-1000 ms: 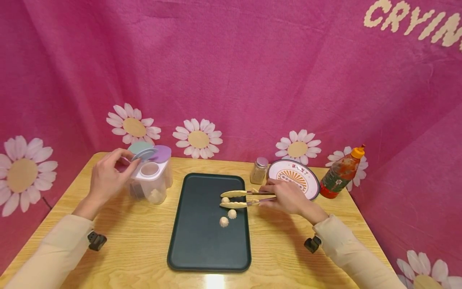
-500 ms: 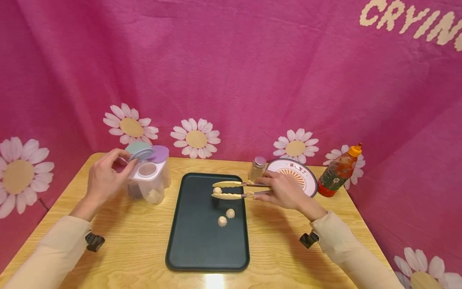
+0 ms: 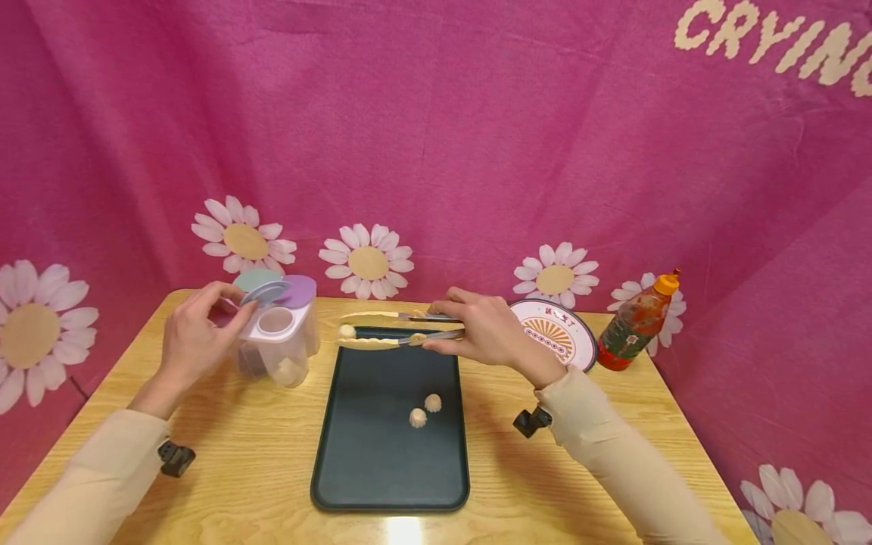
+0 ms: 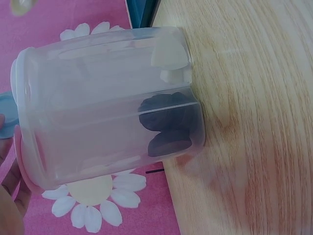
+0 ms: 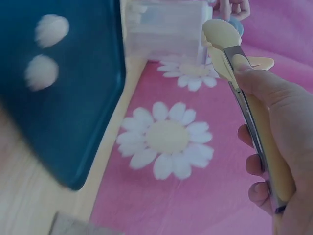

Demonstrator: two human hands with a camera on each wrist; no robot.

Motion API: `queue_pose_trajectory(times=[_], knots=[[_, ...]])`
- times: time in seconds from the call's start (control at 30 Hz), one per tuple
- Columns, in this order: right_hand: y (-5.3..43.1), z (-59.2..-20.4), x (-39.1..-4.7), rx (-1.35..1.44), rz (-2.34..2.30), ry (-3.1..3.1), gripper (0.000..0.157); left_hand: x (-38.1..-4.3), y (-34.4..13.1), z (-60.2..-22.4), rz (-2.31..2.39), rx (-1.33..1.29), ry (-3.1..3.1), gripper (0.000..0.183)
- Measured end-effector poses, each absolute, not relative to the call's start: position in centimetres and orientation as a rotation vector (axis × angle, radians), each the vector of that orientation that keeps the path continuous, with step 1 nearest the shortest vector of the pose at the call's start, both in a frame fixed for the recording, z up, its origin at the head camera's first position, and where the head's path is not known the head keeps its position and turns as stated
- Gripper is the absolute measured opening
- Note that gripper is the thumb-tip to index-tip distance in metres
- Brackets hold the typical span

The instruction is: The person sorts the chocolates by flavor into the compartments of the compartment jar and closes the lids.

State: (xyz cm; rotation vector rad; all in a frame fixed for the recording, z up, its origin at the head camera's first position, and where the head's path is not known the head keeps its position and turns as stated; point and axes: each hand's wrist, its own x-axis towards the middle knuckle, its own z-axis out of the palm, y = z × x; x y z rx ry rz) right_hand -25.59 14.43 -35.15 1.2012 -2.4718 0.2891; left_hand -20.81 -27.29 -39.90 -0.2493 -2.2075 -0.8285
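My left hand (image 3: 204,325) pinches the raised blue-grey flip lid (image 3: 264,292) of a clear, divided storage container (image 3: 289,356). Under that lid a round opening shows. Yellow-tipped tongs (image 3: 371,344) are in my right hand (image 3: 487,327), thumb on one arm and fingers along the other in the right wrist view. Between the tips sits a small cream swirl-shaped piece (image 3: 347,331), above the dark tray's (image 3: 388,469) far left corner, right of the container. Two similar swirl pieces (image 3: 418,417) lie on the tray. In the left wrist view, dark pieces (image 4: 168,120) and pale pieces (image 4: 168,51) fill separate compartments.
The container's other lids are green (image 3: 259,278), purple (image 3: 300,291) and pink (image 4: 22,161). Behind my right hand stands an oval patterned plate (image 3: 568,333). A red sauce bottle (image 3: 633,325) is at the far right. Pink daisy cloth (image 3: 436,151) hangs behind the wooden table (image 3: 238,469).
My right hand has lifted the tongs with one swirl piece off the tray and carried it left toward the container. The left hand stays at the raised lid.
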Motion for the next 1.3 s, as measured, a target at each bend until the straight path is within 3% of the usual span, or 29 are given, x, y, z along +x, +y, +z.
queue_pose_trajectory(times=[0.47,0.73,0.97,1.3], knots=[[7.1,-33.2,-27.9,1.274,0.253,-2.490,0.050,-20.8,-27.4,-39.9,-0.838,-0.254,-2.217,0.021],[5.2,-33.2,-28.3,1.288,0.256,-2.514,0.053,-20.8,-27.3,-39.8,-0.832,-0.262,-2.211,0.020],[6.8,-33.0,-27.5,1.273,0.248,-2.529,0.060,-20.8,-27.4,-39.8,-0.818,-0.252,-2.211,0.020],[13.1,-33.7,-25.7,1.210,0.306,-2.480,0.059,-20.9,-27.4,-39.8,-0.809,-0.250,-2.214,0.019]])
